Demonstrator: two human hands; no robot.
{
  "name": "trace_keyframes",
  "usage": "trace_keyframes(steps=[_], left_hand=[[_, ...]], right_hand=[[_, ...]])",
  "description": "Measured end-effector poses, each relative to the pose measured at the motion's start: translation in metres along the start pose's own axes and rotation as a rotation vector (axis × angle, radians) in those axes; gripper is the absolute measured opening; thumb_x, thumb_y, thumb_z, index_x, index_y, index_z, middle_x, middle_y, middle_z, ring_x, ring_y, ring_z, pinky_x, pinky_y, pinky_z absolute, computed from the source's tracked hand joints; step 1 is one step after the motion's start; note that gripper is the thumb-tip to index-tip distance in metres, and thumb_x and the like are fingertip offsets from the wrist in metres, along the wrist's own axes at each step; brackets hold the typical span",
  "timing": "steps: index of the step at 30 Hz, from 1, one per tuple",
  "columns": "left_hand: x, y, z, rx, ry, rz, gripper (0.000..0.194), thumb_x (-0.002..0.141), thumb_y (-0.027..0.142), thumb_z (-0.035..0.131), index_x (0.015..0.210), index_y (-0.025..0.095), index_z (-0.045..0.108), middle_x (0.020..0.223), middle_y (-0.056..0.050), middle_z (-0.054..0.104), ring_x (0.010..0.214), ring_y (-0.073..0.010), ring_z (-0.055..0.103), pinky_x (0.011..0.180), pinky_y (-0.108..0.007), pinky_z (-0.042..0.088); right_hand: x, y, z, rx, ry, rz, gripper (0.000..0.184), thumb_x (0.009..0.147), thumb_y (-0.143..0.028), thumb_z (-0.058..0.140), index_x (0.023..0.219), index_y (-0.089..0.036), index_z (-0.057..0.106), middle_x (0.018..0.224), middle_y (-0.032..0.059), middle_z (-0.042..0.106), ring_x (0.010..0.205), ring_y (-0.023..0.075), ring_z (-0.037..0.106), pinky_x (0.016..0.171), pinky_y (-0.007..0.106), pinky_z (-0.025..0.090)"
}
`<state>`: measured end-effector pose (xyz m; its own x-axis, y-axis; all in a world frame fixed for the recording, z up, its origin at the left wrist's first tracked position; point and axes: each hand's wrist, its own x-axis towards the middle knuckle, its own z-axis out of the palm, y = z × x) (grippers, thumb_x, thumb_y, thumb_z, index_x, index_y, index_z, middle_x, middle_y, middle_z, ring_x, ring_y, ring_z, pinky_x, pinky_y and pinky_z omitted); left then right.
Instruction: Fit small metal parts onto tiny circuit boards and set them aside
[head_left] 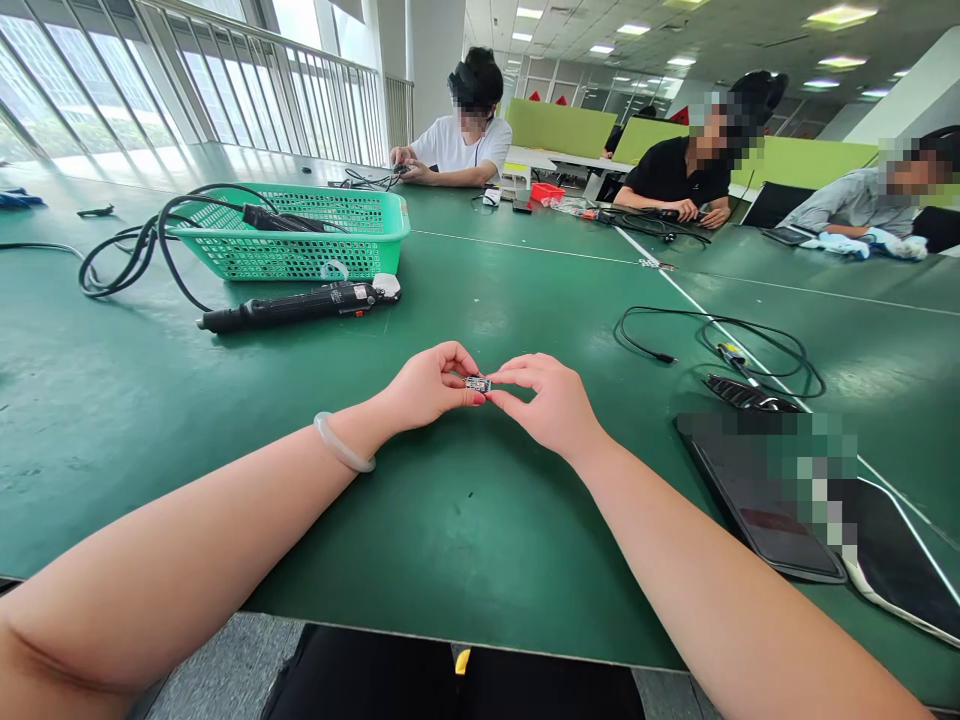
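Left hand [421,392], right hand [553,403]: fingers [517,377] pinching small component [478,384] from both sides | step: seemingly two-handed handling | next: likely needs steady grip

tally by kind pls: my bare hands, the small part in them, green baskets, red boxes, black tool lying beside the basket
own hands: 2 (left hand, right hand)
small part: 1
green basket: 1
red box: 1
black tool: 1
total: 6

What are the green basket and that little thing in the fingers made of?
The green basket looks like moulded plastic, slightly glossy, with thin, evenly perforated walls. The little thing looks silvery and dark, perhaps partly metal, but it's too small to tell.
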<state>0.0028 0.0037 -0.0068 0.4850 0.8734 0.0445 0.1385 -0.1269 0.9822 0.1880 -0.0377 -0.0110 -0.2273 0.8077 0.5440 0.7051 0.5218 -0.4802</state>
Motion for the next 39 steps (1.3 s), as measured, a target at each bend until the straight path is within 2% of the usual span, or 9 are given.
trace_keyframes(steps=[3, 8, 13, 18, 22, 25, 30, 35, 39], left_hand=[[-0.0011, 0.0012, 0.0008, 0.044, 0.022, 0.008, 0.038, 0.061, 0.012, 0.075, 0.091, 0.015, 0.052, 0.090, -0.006, 0.066, 0.076, -0.0146, 0.066, 0.077, -0.035, 0.053], [-0.0013, -0.0001, -0.0003, 0.027, 0.003, 0.030, 0.057, 0.061, 0.011, 0.074, 0.113, 0.017, 0.050, 0.102, -0.010, 0.067, 0.084, -0.0184, 0.067, 0.082, -0.041, 0.052], [-0.0007, -0.0024, -0.0028, 0.149, 0.022, 0.083, 0.063, 0.062, 0.018, 0.075, 0.120, 0.017, 0.050, 0.116, -0.013, 0.061, 0.094, -0.0199, 0.063, 0.086, -0.043, 0.051], [-0.0012, -0.0023, -0.0018, 0.128, 0.026, 0.109, 0.060, 0.062, 0.018, 0.075, 0.118, 0.016, 0.054, 0.118, -0.013, 0.060, 0.100, -0.0215, 0.061, 0.087, -0.043, 0.052], [-0.0008, -0.0014, 0.0012, -0.005, -0.019, 0.040, 0.055, 0.064, 0.014, 0.073, 0.116, 0.013, 0.055, 0.108, -0.011, 0.065, 0.092, -0.0201, 0.066, 0.088, -0.042, 0.053], [-0.0009, 0.0000, 0.0022, -0.025, -0.023, 0.013, 0.056, 0.064, 0.013, 0.073, 0.117, 0.013, 0.055, 0.102, -0.010, 0.068, 0.090, -0.0198, 0.067, 0.089, -0.041, 0.053], [-0.0008, -0.0007, 0.0011, 0.007, -0.003, 0.004, 0.050, 0.069, 0.016, 0.070, 0.117, 0.013, 0.057, 0.101, -0.009, 0.069, 0.089, -0.0181, 0.067, 0.091, -0.040, 0.052], [-0.0004, -0.0040, -0.0009, 0.052, 0.047, 0.050, 0.045, 0.071, 0.023, 0.070, 0.114, 0.015, 0.060, 0.100, -0.009, 0.069, 0.088, -0.0188, 0.067, 0.085, -0.039, 0.054], [-0.0015, -0.0032, -0.0022, 0.191, 0.119, 0.121, 0.033, 0.070, 0.030, 0.071, 0.100, 0.017, 0.067, 0.093, -0.007, 0.071, 0.080, -0.0180, 0.067, 0.080, -0.035, 0.054]], right_hand=[[0.0011, 0.0037, 0.0043, 0.021, -0.012, 0.036, 0.015, 0.077, -0.031, 0.065, 0.089, -0.025, 0.073, 0.088, 0.0022, 0.070, 0.084, 0.0178, 0.060, 0.072, 0.033, 0.049], [0.0037, 0.0083, 0.0076, 0.066, 0.026, 0.076, 0.014, 0.077, -0.032, 0.065, 0.087, -0.025, 0.073, 0.086, 0.0014, 0.069, 0.078, 0.0156, 0.058, 0.067, 0.029, 0.048], [0.0040, 0.0079, 0.0059, 0.104, 0.033, 0.105, 0.014, 0.077, -0.030, 0.066, 0.088, -0.026, 0.073, 0.085, 0.0003, 0.068, 0.068, 0.0130, 0.054, 0.065, 0.028, 0.047], [0.0036, 0.0055, 0.0050, 0.097, 0.076, 0.103, 0.014, 0.077, -0.032, 0.066, 0.089, -0.026, 0.073, 0.082, -0.0006, 0.067, 0.063, 0.0118, 0.051, 0.064, 0.027, 0.045], [0.0040, 0.0046, 0.0064, 0.091, 0.056, 0.129, 0.015, 0.078, -0.032, 0.065, 0.088, -0.026, 0.073, 0.080, -0.0001, 0.066, 0.061, 0.0118, 0.051, 0.062, 0.027, 0.045], [0.0041, 0.0048, 0.0074, 0.096, 0.049, 0.127, 0.015, 0.078, -0.033, 0.065, 0.088, -0.026, 0.073, 0.079, -0.0002, 0.066, 0.060, 0.0116, 0.050, 0.063, 0.027, 0.044], [0.0036, 0.0062, 0.0077, 0.098, 0.047, 0.118, 0.014, 0.078, -0.031, 0.065, 0.088, -0.026, 0.073, 0.078, -0.0007, 0.065, 0.059, 0.0113, 0.049, 0.062, 0.027, 0.043], [0.0029, 0.0069, 0.0086, 0.100, 0.028, 0.125, 0.014, 0.078, -0.031, 0.065, 0.089, -0.028, 0.073, 0.077, -0.0015, 0.064, 0.059, 0.0108, 0.048, 0.060, 0.026, 0.042], [0.0033, 0.0062, 0.0097, 0.112, 0.029, 0.142, 0.015, 0.077, -0.033, 0.066, 0.089, -0.027, 0.073, 0.077, -0.0010, 0.064, 0.058, 0.0104, 0.047, 0.058, 0.026, 0.042]])
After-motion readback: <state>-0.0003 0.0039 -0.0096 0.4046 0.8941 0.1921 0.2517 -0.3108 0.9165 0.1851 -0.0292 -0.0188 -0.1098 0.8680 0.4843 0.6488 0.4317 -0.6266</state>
